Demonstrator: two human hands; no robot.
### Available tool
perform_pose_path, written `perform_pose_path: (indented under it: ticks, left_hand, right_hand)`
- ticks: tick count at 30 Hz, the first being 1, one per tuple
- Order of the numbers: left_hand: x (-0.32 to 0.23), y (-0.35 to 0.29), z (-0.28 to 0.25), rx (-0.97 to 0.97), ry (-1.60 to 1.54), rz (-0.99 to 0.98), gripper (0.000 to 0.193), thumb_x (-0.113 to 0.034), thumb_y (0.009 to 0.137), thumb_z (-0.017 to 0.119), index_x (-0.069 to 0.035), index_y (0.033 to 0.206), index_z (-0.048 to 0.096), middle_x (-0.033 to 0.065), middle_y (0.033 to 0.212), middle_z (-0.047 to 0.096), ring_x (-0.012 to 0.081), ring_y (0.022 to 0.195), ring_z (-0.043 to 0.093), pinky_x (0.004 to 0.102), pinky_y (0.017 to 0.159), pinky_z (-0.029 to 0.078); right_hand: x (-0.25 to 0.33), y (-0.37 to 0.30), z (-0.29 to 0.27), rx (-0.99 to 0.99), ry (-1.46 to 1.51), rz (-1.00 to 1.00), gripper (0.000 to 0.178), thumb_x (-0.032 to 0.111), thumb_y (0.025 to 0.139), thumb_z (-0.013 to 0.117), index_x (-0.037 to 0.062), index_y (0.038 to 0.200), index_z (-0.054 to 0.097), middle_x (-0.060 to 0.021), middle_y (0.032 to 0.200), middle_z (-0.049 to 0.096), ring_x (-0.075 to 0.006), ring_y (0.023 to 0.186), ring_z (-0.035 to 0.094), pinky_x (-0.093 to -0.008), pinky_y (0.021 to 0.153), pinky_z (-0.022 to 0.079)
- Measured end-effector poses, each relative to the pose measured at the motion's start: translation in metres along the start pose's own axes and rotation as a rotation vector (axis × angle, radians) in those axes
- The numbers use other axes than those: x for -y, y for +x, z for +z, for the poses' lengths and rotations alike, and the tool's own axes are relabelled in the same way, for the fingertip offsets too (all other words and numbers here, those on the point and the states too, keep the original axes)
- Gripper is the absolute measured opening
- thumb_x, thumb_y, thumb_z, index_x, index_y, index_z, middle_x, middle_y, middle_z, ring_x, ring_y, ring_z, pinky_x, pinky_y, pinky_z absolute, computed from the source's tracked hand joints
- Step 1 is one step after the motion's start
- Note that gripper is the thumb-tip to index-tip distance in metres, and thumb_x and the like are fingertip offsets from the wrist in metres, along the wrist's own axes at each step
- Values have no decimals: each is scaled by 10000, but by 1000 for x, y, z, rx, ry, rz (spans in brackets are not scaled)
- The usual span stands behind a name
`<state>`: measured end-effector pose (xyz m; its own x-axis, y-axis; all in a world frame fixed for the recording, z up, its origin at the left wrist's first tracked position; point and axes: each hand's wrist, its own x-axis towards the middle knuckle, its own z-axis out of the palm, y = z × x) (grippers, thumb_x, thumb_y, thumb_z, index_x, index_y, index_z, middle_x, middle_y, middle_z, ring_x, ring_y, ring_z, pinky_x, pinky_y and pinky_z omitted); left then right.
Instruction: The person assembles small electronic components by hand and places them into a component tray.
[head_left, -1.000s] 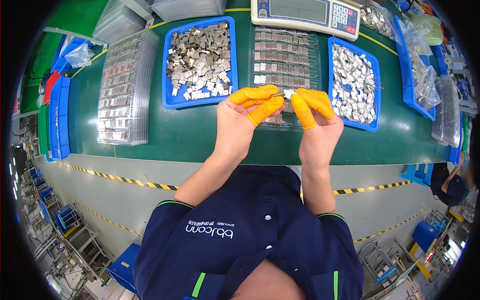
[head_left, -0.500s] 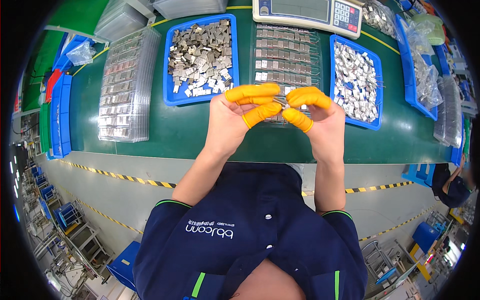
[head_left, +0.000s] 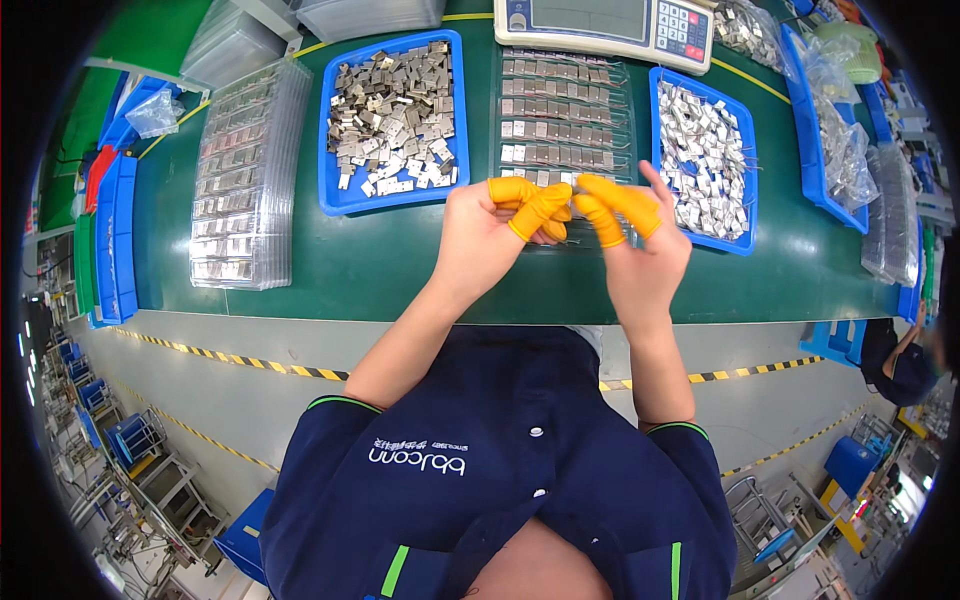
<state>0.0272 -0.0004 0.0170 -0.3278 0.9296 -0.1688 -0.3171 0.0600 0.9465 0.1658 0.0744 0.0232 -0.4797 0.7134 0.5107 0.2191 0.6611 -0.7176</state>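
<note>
Left hand: our left hand (head_left: 490, 235) is raised over the green table (head_left: 300, 290), its fingertips (head_left: 530, 215) capped in orange finger cots and curled in toward the right hand.
Right hand: our right hand (head_left: 640, 250) sits just beside the left one, its capped thumb and forefinger bent inward, the other fingers spread up and apart.
Fingers: the capped tips of both hands are pressed together at one spot; we think they pinch a small metal part (head_left: 572, 192), but it is almost fully hidden, so we cannot tell its shape or which hand bears it.
Where the part is: between the two sets of fingertips, above the near edge of the clear tray (head_left: 560, 110).
Clear tray: it lies in the middle of the table and holds rows of flat silver pieces in its pockets.
Left blue bin: a blue bin (head_left: 395, 195) left of the clear tray holds a loose heap of grey metal plates.
Right blue bin: another blue bin (head_left: 745, 160) right of the clear tray holds smaller bright metal pieces, just beside our right hand.
Tray stack: a stack of clear trays (head_left: 240, 190) stands well apart at the left.
Scale: a weighing scale (head_left: 600, 25) stands at the far edge, behind the clear tray.
Clothing: we wear a dark blue work shirt (head_left: 500, 470) with green trim.
</note>
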Motion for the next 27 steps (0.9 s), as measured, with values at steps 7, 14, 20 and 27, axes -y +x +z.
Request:
perform_pose_path:
  ticks: [7, 14, 20, 27]
  left_hand:
    - [16, 6, -7, 39, 250, 143, 132, -98, 833, 629, 26, 871, 606, 53, 777, 619, 111, 719, 570, 246, 686, 463]
    - [15, 3, -10, 167, 185, 178, 95, -87, 876, 564, 7, 886, 561, 49, 808, 577, 120, 773, 544, 250, 713, 437]
    - [18, 6, -8, 118, 200, 219, 80, -73, 868, 567, 3, 886, 550, 60, 811, 563, 142, 748, 538, 263, 704, 431]
    - [20, 2, -11, 158, 406, 242, 127, -125, 896, 514, -7, 898, 560, 79, 843, 545, 161, 736, 525, 273, 684, 428]
  right_hand:
    - [2, -11, 4, 13, 31, -20, 378, -70, 637, 696, 37, 995, 637, -86, 861, 637, -246, 825, 625, -338, 787, 505]
    - [-6, -4, -10, 39, 120, 140, 410, -91, 673, 672, 43, 1056, 612, -92, 932, 645, -246, 815, 629, -306, 738, 500]
    - [3, -3, -4, -32, -35, 3, 302, -20, 631, 725, 51, 917, 658, -61, 957, 644, -244, 883, 599, -310, 766, 482]
    - [-8, -17, -6, -26, -111, -28, 221, 31, 607, 743, 66, 813, 669, -44, 1002, 622, -269, 1004, 529, -381, 862, 419]
